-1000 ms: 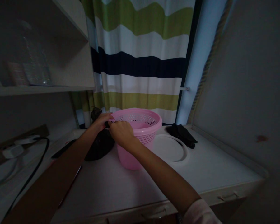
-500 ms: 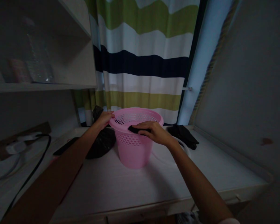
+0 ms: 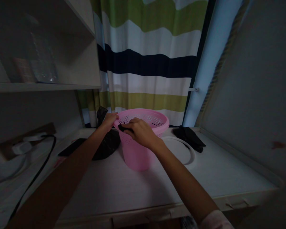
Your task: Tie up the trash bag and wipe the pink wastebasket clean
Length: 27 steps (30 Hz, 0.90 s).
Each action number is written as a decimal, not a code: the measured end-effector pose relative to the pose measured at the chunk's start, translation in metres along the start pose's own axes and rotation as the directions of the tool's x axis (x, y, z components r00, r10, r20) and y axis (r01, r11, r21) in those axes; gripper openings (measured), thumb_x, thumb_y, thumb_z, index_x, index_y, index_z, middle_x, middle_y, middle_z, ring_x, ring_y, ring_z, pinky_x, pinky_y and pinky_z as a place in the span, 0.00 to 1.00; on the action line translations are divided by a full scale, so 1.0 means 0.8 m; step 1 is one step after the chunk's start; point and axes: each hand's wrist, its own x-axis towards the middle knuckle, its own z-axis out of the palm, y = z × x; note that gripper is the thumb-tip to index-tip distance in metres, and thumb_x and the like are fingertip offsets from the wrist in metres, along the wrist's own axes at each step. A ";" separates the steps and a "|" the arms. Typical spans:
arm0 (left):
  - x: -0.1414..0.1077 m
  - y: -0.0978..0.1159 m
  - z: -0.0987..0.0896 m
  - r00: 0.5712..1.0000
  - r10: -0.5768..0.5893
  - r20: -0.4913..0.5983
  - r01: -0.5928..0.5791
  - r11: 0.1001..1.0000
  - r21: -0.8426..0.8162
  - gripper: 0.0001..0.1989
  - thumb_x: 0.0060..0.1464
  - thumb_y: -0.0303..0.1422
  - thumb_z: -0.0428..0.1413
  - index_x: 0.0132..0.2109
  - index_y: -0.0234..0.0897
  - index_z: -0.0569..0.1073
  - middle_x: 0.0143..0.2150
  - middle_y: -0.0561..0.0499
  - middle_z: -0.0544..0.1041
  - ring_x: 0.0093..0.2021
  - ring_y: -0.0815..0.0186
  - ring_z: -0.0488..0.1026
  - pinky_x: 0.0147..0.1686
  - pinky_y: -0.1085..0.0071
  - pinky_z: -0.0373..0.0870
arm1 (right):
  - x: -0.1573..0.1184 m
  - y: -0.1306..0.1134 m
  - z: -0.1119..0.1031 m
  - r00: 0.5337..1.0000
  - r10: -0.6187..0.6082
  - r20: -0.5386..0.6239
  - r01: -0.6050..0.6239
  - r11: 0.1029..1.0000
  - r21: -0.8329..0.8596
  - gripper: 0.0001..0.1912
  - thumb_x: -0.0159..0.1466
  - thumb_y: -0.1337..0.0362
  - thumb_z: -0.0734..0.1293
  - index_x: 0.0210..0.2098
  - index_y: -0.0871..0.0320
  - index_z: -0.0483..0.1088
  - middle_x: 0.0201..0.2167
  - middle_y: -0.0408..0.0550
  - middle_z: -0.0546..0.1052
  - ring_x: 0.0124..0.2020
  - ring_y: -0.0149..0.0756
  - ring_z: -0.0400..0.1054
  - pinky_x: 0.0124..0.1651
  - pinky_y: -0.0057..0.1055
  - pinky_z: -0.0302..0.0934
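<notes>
Our right hand (image 3: 141, 133) clasps a black pad (image 3: 125, 128) at the near-left rim of the pink basket (image 3: 136, 156), our left hand (image 3: 110, 121) gripping farther left, where uneven pressure could tip it toward the white ring (image 3: 192, 155) at right.

Dim room, bluish light; whitish desk (image 3: 92, 194) with drawer fronts (image 3: 128, 220) along its near edge and a raised lip (image 3: 243, 159) on the right. Behind it, wavy striped curtain (image 3: 147, 66) in green, white and navy, then a pale bluish vertical strip (image 3: 211, 63) with a small bracket (image 3: 194, 89), then plain grey right wall (image 3: 257, 95) with reddish-brown mark (image 3: 278, 145). Left: open pale shelf unit (image 3: 78, 63) above the desk, white plug (image 3: 22, 148) at a brown wall plate (image 3: 4, 152) below.
</notes>
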 end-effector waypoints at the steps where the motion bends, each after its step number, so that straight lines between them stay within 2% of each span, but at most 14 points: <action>1: 0.000 0.000 -0.001 1.000 0.003 0.004 -0.003 1.000 0.009 0.19 0.31 0.21 0.51 0.36 0.30 0.74 0.26 0.51 0.74 0.24 0.68 0.69 0.21 0.75 0.63 | 0.004 -0.006 0.002 1.000 0.019 -0.005 -0.019 0.999 -0.034 0.16 0.63 0.62 0.60 0.49 0.56 0.68 0.38 0.53 0.74 0.43 0.37 0.64 0.44 0.33 0.54; 5: 0.002 0.000 -0.003 0.999 0.006 0.043 -0.007 1.000 0.029 0.18 0.31 0.22 0.51 0.34 0.31 0.75 0.23 0.52 0.73 0.21 0.69 0.67 0.20 0.75 0.62 | 0.006 -0.018 0.008 0.996 0.066 -0.054 -0.071 0.993 -0.092 0.15 0.63 0.61 0.60 0.47 0.56 0.69 0.38 0.52 0.73 0.43 0.38 0.62 0.42 0.32 0.53; 8: 0.003 0.000 -0.004 0.998 0.002 0.063 -0.004 0.999 0.034 0.16 0.30 0.21 0.51 0.31 0.30 0.75 0.21 0.53 0.72 0.20 0.70 0.66 0.20 0.75 0.62 | -0.006 -0.011 0.009 0.994 0.041 -0.097 -0.048 0.996 -0.072 0.15 0.63 0.61 0.60 0.48 0.54 0.69 0.39 0.50 0.73 0.43 0.37 0.61 0.42 0.32 0.51; 14: 0.002 0.002 -0.005 0.999 -0.004 0.043 0.002 0.999 0.040 0.15 0.30 0.21 0.51 0.31 0.31 0.74 0.29 0.48 0.76 0.26 0.67 0.71 0.26 0.73 0.67 | -0.050 0.037 0.001 0.989 -0.014 -0.150 0.018 1.000 0.025 0.17 0.62 0.59 0.60 0.50 0.52 0.67 0.40 0.48 0.73 0.41 0.35 0.60 0.43 0.33 0.50; 18: 0.000 0.004 -0.005 1.000 -0.011 0.022 0.010 0.999 0.053 0.15 0.30 0.21 0.52 0.31 0.30 0.74 0.31 0.46 0.76 0.26 0.67 0.71 0.25 0.73 0.66 | -0.075 0.077 -0.011 0.985 -0.041 -0.166 0.063 0.990 0.126 0.17 0.62 0.59 0.60 0.50 0.53 0.67 0.40 0.48 0.73 0.42 0.33 0.61 0.45 0.32 0.52; 21: -0.001 0.006 -0.005 1.000 -0.016 0.008 0.015 0.998 0.061 0.17 0.30 0.20 0.52 0.33 0.29 0.74 0.31 0.46 0.76 0.26 0.68 0.70 0.23 0.75 0.65 | -0.083 0.095 -0.018 0.987 -0.033 -0.160 0.064 0.979 0.193 0.16 0.62 0.60 0.60 0.49 0.53 0.68 0.40 0.48 0.73 0.42 0.32 0.63 0.46 0.32 0.53; 24: -0.004 0.008 -0.004 1.000 -0.022 0.000 0.022 0.998 0.059 0.17 0.30 0.20 0.52 0.34 0.29 0.74 0.33 0.45 0.76 0.26 0.67 0.71 0.24 0.74 0.66 | -0.080 0.093 -0.020 0.991 -0.026 -0.128 0.051 0.978 0.203 0.16 0.63 0.59 0.60 0.49 0.52 0.68 0.39 0.48 0.73 0.41 0.32 0.63 0.45 0.33 0.53; 27: -0.006 0.010 -0.001 1.000 -0.027 0.004 0.027 0.998 0.051 0.18 0.31 0.21 0.52 0.36 0.30 0.73 0.34 0.45 0.76 0.27 0.67 0.71 0.26 0.73 0.68 | -0.072 0.076 -0.017 0.993 -0.027 -0.119 0.047 0.984 0.170 0.16 0.63 0.59 0.60 0.49 0.51 0.68 0.38 0.47 0.73 0.41 0.32 0.62 0.44 0.32 0.52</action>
